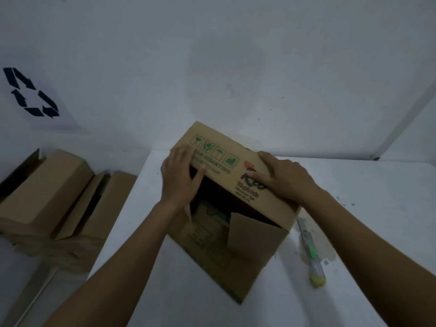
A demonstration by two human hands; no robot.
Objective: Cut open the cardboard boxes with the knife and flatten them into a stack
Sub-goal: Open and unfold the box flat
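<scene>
A brown cardboard box (238, 244) with green print lies open on the white table (368, 197), its flaps spread toward me. My left hand (181, 175) grips the left edge of the raised upper panel, fingers curled over it. My right hand (283, 178) presses flat on the right end of that same panel. The knife (311, 251), a utility cutter with a clear green body and yellow end, lies on the table just right of the box, touched by neither hand.
Two more brown cardboard boxes (47, 197) sit on the floor at the left, beside the table's left edge. A white wall stands close behind, carrying a dark recycling symbol (30, 93) at the left. A wet-looking stain surrounds the knife.
</scene>
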